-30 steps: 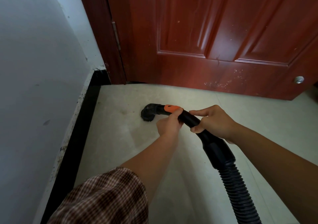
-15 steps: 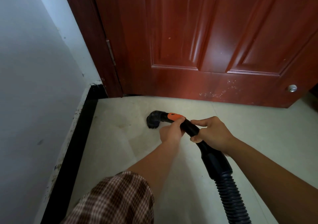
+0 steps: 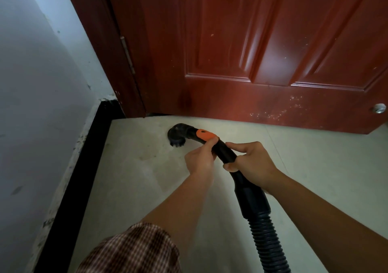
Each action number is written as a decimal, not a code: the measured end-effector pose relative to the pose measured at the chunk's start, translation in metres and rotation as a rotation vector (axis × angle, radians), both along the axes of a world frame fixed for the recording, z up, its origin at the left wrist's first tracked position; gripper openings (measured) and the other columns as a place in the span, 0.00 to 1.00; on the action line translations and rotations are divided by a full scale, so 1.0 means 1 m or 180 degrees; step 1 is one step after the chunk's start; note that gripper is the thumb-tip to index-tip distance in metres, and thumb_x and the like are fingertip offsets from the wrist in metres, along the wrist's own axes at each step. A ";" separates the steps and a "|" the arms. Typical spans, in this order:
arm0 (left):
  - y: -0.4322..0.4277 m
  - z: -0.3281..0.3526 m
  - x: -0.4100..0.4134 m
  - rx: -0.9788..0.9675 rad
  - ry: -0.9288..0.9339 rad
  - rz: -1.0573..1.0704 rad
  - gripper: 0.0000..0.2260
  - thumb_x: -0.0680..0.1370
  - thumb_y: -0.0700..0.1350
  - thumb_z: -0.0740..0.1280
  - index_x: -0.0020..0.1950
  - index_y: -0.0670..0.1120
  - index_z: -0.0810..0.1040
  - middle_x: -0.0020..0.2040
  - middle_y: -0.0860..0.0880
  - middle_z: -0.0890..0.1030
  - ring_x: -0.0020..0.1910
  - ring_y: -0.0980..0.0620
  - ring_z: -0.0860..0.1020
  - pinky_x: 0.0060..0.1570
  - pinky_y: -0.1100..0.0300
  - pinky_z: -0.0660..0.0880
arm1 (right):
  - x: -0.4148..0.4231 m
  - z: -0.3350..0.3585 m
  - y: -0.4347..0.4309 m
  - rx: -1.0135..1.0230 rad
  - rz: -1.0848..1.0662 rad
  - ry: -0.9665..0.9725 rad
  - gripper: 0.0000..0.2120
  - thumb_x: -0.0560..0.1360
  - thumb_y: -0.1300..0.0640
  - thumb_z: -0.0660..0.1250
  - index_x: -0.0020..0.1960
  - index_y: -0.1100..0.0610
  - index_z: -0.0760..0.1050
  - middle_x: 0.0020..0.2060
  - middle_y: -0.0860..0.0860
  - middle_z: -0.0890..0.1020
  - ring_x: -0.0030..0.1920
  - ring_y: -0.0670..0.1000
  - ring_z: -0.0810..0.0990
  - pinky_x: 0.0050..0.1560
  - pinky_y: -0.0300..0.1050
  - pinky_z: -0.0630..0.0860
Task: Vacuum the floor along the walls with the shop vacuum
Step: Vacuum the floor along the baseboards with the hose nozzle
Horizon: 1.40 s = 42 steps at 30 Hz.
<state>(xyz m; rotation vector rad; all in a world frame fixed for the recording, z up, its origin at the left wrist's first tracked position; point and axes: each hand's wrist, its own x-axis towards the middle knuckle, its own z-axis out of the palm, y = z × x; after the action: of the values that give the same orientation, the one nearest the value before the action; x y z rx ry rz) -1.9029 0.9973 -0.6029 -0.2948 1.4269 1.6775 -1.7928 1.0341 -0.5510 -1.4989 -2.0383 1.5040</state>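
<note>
Luckily the wand point(image 3: 223, 150) seems light and stiff: my left hand point(image 3: 199, 159) pinches it just ahead of my right hand point(image 3: 253, 164), wrapped round it above the floppy hose point(image 3: 267, 243).

Floor point(image 3: 130, 184) from my feed: pale tile, scuffed and dusty, one darker stain patch point(image 3: 147, 153) left of centre. Joint line point(image 3: 277, 153) runs diagonally on the right side. Only item I see resting on it is the round brush head point(image 3: 177, 138) on the end of the vacuum wand point(image 3: 225, 152), bristles down (contact looks real, bristle tips are dark and hard to read). Black baseboard point(image 3: 84, 167) borders the left edge, red door point(image 3: 252, 100) closes off the far edge.
</note>
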 end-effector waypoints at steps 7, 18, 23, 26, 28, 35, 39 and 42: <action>-0.002 -0.002 -0.007 -0.0040 0.0022 0.0124 0.07 0.68 0.45 0.78 0.36 0.45 0.83 0.33 0.50 0.85 0.35 0.55 0.84 0.34 0.65 0.73 | -0.011 -0.001 0.003 -0.0235 0.0030 0.0133 0.28 0.69 0.69 0.73 0.65 0.49 0.78 0.45 0.52 0.85 0.41 0.55 0.83 0.41 0.44 0.78; -0.034 0.000 -0.010 -0.0305 0.0240 0.0389 0.10 0.66 0.48 0.79 0.30 0.47 0.81 0.29 0.51 0.83 0.35 0.52 0.83 0.34 0.62 0.72 | -0.015 -0.001 -0.009 -0.0579 0.0340 0.0148 0.28 0.68 0.70 0.73 0.63 0.48 0.80 0.38 0.50 0.87 0.32 0.49 0.83 0.34 0.39 0.79; -0.047 0.005 -0.016 -0.0356 0.0275 0.0389 0.10 0.67 0.48 0.78 0.30 0.47 0.81 0.28 0.52 0.83 0.36 0.52 0.83 0.34 0.62 0.71 | -0.022 0.000 -0.018 -0.0569 0.0446 0.0150 0.28 0.68 0.70 0.73 0.64 0.49 0.79 0.43 0.49 0.87 0.37 0.52 0.84 0.36 0.39 0.79; -0.054 0.007 -0.020 -0.0415 0.0302 0.0408 0.10 0.67 0.48 0.78 0.31 0.46 0.80 0.28 0.52 0.82 0.36 0.52 0.83 0.34 0.61 0.72 | -0.026 0.001 -0.023 -0.0556 0.0500 0.0155 0.28 0.68 0.70 0.73 0.64 0.50 0.80 0.44 0.44 0.86 0.42 0.53 0.85 0.38 0.39 0.79; -0.058 0.007 -0.023 -0.0462 0.0321 0.0445 0.11 0.67 0.48 0.78 0.31 0.45 0.80 0.28 0.52 0.82 0.35 0.52 0.82 0.33 0.61 0.71 | -0.029 0.001 -0.026 -0.0573 0.0539 0.0157 0.28 0.68 0.70 0.73 0.63 0.50 0.80 0.43 0.42 0.86 0.41 0.52 0.85 0.38 0.40 0.79; -0.070 -0.002 -0.037 -0.0492 0.0382 0.0543 0.10 0.66 0.49 0.78 0.31 0.46 0.81 0.29 0.51 0.83 0.35 0.52 0.83 0.34 0.61 0.72 | -0.043 -0.005 -0.035 -0.0589 0.0633 0.0213 0.28 0.68 0.71 0.73 0.64 0.51 0.80 0.35 0.37 0.85 0.35 0.46 0.85 0.39 0.37 0.81; -0.071 -0.009 -0.045 -0.0422 0.0401 0.0576 0.09 0.65 0.48 0.79 0.30 0.46 0.81 0.30 0.50 0.84 0.37 0.49 0.84 0.39 0.59 0.75 | -0.050 -0.009 -0.041 -0.0544 0.0545 0.0244 0.28 0.68 0.70 0.73 0.64 0.50 0.80 0.40 0.47 0.87 0.37 0.52 0.85 0.42 0.44 0.82; -0.069 -0.013 -0.051 -0.0327 0.0406 0.0560 0.08 0.65 0.46 0.79 0.31 0.46 0.82 0.32 0.48 0.85 0.39 0.48 0.85 0.42 0.57 0.77 | -0.054 -0.009 -0.044 -0.0485 0.0499 0.0265 0.27 0.69 0.70 0.73 0.63 0.49 0.80 0.40 0.51 0.86 0.35 0.51 0.83 0.42 0.44 0.81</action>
<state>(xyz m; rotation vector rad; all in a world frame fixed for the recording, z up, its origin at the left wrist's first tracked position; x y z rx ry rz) -1.9537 0.9282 -0.6158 -0.3862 1.6247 1.7939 -1.8470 0.9897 -0.5604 -1.3283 -2.0762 1.7866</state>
